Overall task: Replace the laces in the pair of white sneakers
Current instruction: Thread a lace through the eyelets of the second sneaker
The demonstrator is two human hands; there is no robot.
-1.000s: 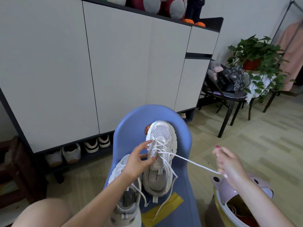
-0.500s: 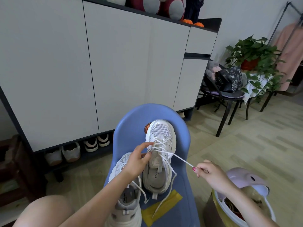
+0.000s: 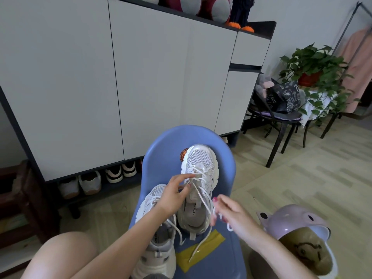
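Right hand [image 3: 227, 213] pulled back in toward shoe since half second ago — lace [image 3: 201, 198] no longer stretched out sideways, now runs short and steep from eyelets to fingers pinching it. Left hand [image 3: 173, 195] stays on right-side sneaker [image 3: 198, 184], forefinger and thumb gripping lace crossing near tongue. Second sneaker [image 3: 155, 234] just beside it, under left forearm. Both on blue chair [image 3: 165, 158] — loose lace end trails over yellow tape [image 3: 201, 252].

A home entryway — tall white shoe cabinet [image 3: 151, 87] with pairs of shoes [image 3: 96, 181] tucked beneath, leafy green potted plant [image 3: 314, 71], pale wood-plank floor [image 3: 312, 182], pink garment on a clothes rail [image 3: 358, 57].
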